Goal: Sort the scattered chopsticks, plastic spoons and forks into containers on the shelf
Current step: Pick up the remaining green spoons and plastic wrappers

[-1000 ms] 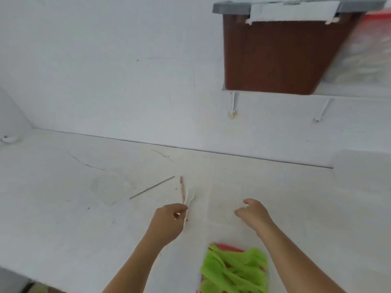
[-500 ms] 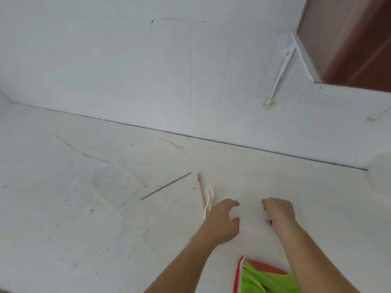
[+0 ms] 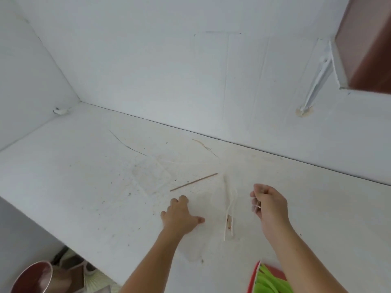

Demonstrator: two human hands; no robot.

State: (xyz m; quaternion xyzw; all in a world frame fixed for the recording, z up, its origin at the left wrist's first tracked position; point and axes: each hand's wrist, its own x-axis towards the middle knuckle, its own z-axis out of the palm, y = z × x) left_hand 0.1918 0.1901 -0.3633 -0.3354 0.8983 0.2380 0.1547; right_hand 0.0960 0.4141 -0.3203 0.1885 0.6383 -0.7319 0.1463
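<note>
Matt white table [image 3: 84,176], scuffed and speckled with dark marks, with a thin brown wooden chopstick [image 3: 193,182] and smooth, pale plastic cutlery [image 3: 229,208]. Bright green plastic forks [image 3: 268,282] with a slight sheen, in a glossy red tray [image 3: 255,278]. Matt painted wall [image 3: 169,70]; white-painted bracket [image 3: 317,81]; brown, wood-toned box [image 3: 368,43], smooth-faced.

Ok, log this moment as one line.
left hand rests on table | right hand curled, contents unclear | white utensils between hands | brown stick beyond left hand | green forks in red container
</note>
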